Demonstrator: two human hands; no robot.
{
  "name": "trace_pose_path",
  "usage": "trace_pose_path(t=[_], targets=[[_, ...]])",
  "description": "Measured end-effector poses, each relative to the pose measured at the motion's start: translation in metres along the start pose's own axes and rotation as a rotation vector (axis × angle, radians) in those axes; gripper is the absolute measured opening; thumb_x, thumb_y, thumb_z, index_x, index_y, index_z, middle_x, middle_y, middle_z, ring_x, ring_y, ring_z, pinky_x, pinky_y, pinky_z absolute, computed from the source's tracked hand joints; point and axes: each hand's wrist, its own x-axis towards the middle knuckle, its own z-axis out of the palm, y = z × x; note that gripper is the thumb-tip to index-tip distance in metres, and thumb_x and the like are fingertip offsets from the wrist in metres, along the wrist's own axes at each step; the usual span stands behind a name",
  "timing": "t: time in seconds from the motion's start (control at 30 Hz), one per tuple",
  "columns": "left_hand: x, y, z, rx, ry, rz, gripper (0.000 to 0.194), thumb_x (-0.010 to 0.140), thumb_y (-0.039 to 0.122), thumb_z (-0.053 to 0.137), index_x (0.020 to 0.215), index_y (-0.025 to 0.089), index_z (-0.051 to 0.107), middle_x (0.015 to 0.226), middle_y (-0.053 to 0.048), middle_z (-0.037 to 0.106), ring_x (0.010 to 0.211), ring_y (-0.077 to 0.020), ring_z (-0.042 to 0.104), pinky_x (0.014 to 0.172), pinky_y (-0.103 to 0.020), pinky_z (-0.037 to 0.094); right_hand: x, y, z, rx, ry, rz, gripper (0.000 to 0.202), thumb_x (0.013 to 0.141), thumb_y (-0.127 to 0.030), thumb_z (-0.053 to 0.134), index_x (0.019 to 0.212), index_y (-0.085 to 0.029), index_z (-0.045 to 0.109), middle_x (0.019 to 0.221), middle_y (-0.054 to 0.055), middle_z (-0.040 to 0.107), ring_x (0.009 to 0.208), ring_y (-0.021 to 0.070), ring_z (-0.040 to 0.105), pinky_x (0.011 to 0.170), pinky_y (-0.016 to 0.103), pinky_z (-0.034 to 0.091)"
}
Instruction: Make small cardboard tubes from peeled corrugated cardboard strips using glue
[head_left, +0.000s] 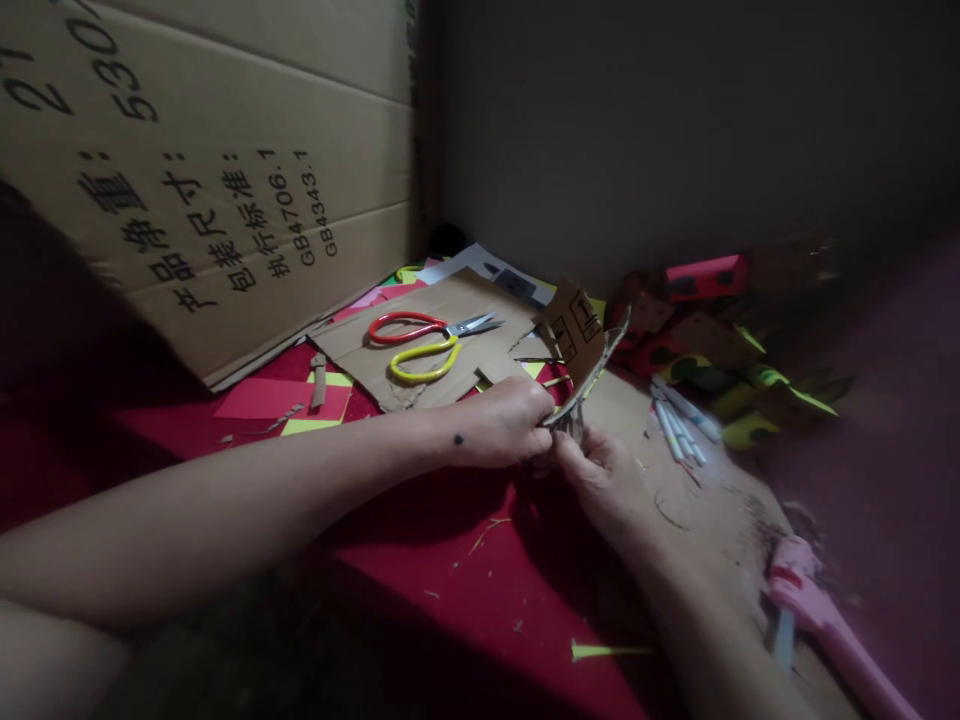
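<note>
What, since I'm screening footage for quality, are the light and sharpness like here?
Head view: dim overall, with dark shadow across part of the red cloth; head view: lettering on the large box, scissors and marks on the held cardboard piece fairly clear; head view: colourful pile at right hazy and soft, cause unclear.

On my feed both hands are bare: left hand (504, 425), right hand (611, 478). Behind the left fingers (538, 441), at the wrist (439, 437), I pick out one small, dark, roundish mark (458, 439). Farther back from the fingers, I see the left forearm (225, 510) and right forearm (705, 610) uncovered, tapering wristward.
</note>
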Motion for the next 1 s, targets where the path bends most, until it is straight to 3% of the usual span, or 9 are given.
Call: trace_pose_path(t=[0.13, 0.23, 0.4, 0.57, 0.73, 0.87, 1.0], targets=[[-0.001, 0.003, -0.009, -0.097, -0.072, -0.074, 0.018, 0.073, 0.015, 0.051, 0.067, 0.012, 0.067, 0.059, -0.001, 0.061, 0.053, -0.0107, 0.053, 0.048, -0.020, 0.035, -0.001, -0.011, -0.003, 0.044, -0.039, 0.095, 0.019, 0.073, -0.033, 0.055, 0.059, -0.020, 0.056, 0.054, 0.000, 0.061, 0.055, 0.0159, 0.057, 0.054, 0.025, 0.044], [-0.002, 0.003, -0.010, -0.094, -0.061, -0.122, 0.017, 0.072, 0.017, 0.051, 0.068, 0.012, 0.067, 0.059, -0.001, 0.061, 0.053, -0.0112, 0.052, 0.048, -0.021, 0.034, 0.000, -0.009, -0.002, 0.088, 0.010, 0.122, 0.014, 0.070, -0.028, 0.056, 0.058, -0.020, 0.058, 0.053, 0.000, 0.061, 0.052, 0.0152, 0.057, 0.052, 0.025, 0.044], [-0.002, -0.001, -0.002, -0.045, -0.053, -0.028, 0.013, 0.069, 0.016, 0.051, 0.063, 0.014, 0.063, 0.052, 0.001, 0.055, 0.047, -0.0099, 0.047, 0.045, -0.021, 0.031, 0.002, 0.003, 0.003, 0.078, 0.042, 0.127, 0.013, 0.068, -0.027, 0.057, 0.060, -0.018, 0.060, 0.052, -0.001, 0.059, 0.052, 0.0150, 0.054, 0.049, 0.024, 0.040], [0.000, -0.001, 0.004, -0.047, 0.017, 0.031, 0.013, 0.065, 0.009, 0.051, 0.058, 0.015, 0.061, 0.050, 0.001, 0.053, 0.048, -0.0103, 0.047, 0.046, -0.022, 0.031, 0.002, -0.005, 0.002, 0.007, 0.034, 0.089, 0.012, 0.065, -0.022, 0.053, 0.055, -0.016, 0.057, 0.051, -0.001, 0.058, 0.050, 0.0127, 0.051, 0.047, 0.023, 0.036], [0.001, 0.000, -0.003, -0.064, -0.069, 0.006, 0.014, 0.066, 0.012, 0.052, 0.060, 0.014, 0.064, 0.054, 0.000, 0.059, 0.050, -0.0110, 0.051, 0.046, -0.022, 0.034, 0.005, -0.010, -0.005, 0.107, -0.115, 0.138, 0.011, 0.061, -0.015, 0.052, 0.054, -0.016, 0.060, 0.049, -0.001, 0.060, 0.051, 0.0129, 0.055, 0.051, 0.022, 0.043], [0.002, -0.002, -0.009, -0.021, -0.101, -0.021, 0.013, 0.067, 0.013, 0.054, 0.061, 0.015, 0.065, 0.053, -0.001, 0.058, 0.047, -0.0101, 0.047, 0.043, -0.023, 0.030, 0.008, -0.002, -0.009, 0.260, -0.232, 0.086, 0.013, 0.068, -0.017, 0.053, 0.064, -0.017, 0.066, 0.057, 0.000, 0.065, 0.057, 0.0137, 0.060, 0.060, 0.025, 0.049], [0.002, -0.002, -0.011, -0.015, -0.110, -0.007, 0.013, 0.068, 0.013, 0.055, 0.062, 0.015, 0.066, 0.054, 0.000, 0.059, 0.048, -0.0090, 0.047, 0.044, -0.022, 0.031, 0.008, 0.004, -0.009, 0.306, -0.255, 0.096, 0.014, 0.072, -0.021, 0.054, 0.070, -0.017, 0.068, 0.059, 0.000, 0.067, 0.056, 0.0133, 0.061, 0.063, 0.026, 0.050]])
